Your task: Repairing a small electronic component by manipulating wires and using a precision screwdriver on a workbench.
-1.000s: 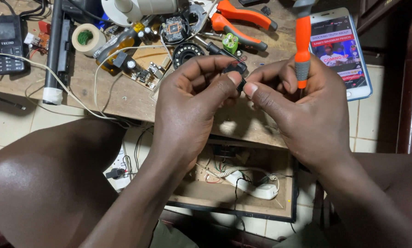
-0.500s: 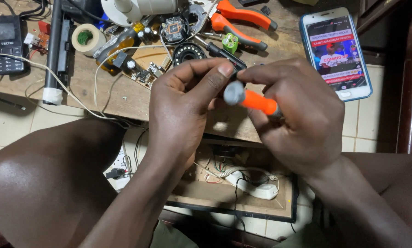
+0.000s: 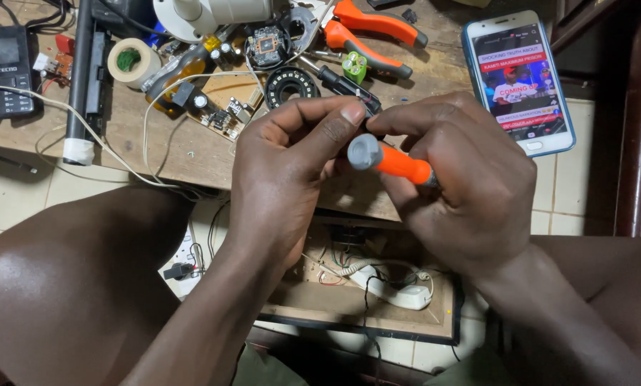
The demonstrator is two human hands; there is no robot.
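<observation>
Far left on the wooden surface lie a small black keypad phone and a roll of tape, with a bare circuit board and a black ring of tiny lamps nearer the middle.

The left hand is closed, thumb and forefinger pinched on a small dark part that the fingers hide almost wholly — what it is cannot be told. Hold it low and braced against the surface's edge, so it cannot twist.

Touching it from the right, the right hand is wrapped around an orange screwdriver, grey cap toward the camera, tip buried between the two hands. Judging by this, a screw is being turned; keep the shaft in line with the screw, press lightly and roll the handle with the fingertips rather than the wrist — a slip would strip the head.

Beyond lie orange pliers and, far right, a lit smartphone.
</observation>
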